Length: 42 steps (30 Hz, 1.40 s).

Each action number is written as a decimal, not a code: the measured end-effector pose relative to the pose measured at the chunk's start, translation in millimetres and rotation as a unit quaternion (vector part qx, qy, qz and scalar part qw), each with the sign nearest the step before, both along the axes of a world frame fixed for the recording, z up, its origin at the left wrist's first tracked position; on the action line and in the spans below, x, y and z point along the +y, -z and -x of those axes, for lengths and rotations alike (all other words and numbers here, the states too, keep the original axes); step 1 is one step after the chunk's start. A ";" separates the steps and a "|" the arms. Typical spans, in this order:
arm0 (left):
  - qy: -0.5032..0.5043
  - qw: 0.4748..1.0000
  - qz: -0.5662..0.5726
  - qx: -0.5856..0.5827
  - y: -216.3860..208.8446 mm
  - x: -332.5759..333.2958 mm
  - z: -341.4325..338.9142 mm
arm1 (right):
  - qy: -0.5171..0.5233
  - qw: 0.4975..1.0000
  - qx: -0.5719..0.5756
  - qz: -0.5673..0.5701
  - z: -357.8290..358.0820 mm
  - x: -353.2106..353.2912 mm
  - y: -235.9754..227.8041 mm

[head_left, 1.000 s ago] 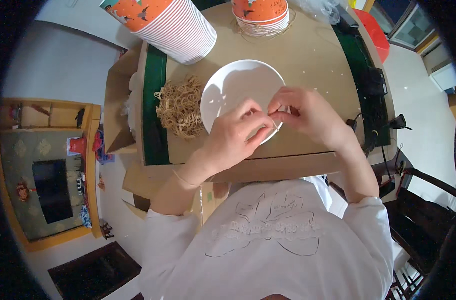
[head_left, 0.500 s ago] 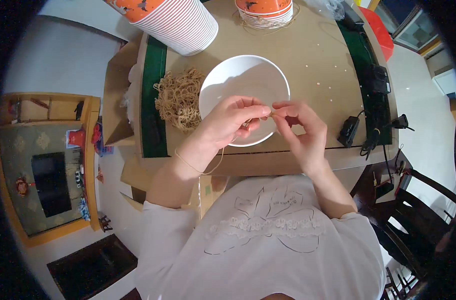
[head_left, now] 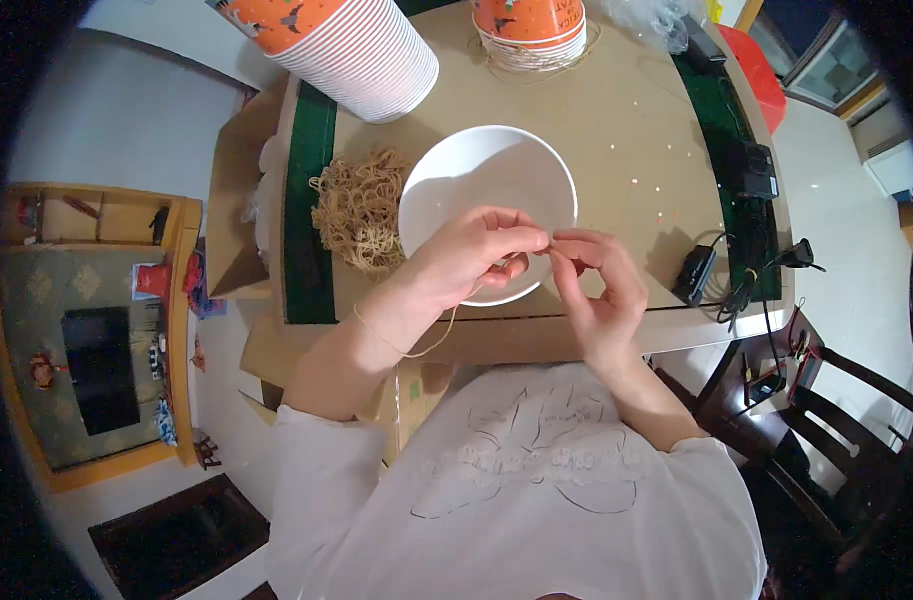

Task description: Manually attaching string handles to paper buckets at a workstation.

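Over the near rim of a white round tub, my two hands meet fingertip to fingertip. My left hand is closed in a pinch on a thin tan cord, which droops from the fingers in a loop round my left wrist. My right hand pinches at the same spot, thumb against forefinger, on what looks like the cord's end; the fingertips hide most of it. Left of the tub lies a tangled heap of tan cords.
A tall leaning stack of orange-and-white striped paper tubs stands at the back left. Another orange tub, with cords around its base, is at the back. Black adapters and cables line the right edge. A cardboard box is beyond the left edge.
The table and tub sit slightly lower in view, as the view has shifted. Both hands keep their pinch, with the right hand's fingers a little more curled.
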<state>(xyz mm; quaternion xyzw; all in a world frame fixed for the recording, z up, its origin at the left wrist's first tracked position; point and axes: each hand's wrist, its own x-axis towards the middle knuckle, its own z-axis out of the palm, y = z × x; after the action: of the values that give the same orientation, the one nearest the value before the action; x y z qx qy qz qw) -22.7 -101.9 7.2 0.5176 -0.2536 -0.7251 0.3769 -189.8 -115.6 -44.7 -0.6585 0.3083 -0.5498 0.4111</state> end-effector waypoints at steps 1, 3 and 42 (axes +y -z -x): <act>-0.003 1.000 0.000 -0.004 -0.6 -0.4 0.9 | 0.000 1.000 0.001 -0.001 -0.1 0.3 1.1; -0.023 1.000 -0.001 -0.017 -0.7 0.2 3.2 | 0.005 1.000 0.004 0.027 -0.4 -0.1 3.2; -0.061 0.858 0.303 -0.411 5.1 26.9 24.2 | -0.059 0.994 0.081 -0.037 7.4 -10.5 -13.3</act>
<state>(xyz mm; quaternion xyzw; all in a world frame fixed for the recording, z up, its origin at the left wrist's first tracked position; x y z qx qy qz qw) -46.9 -74.9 2.1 0.6433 -0.5604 -0.3096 0.4198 -197.2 -126.1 -31.4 -0.7023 0.3213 -0.4578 0.4404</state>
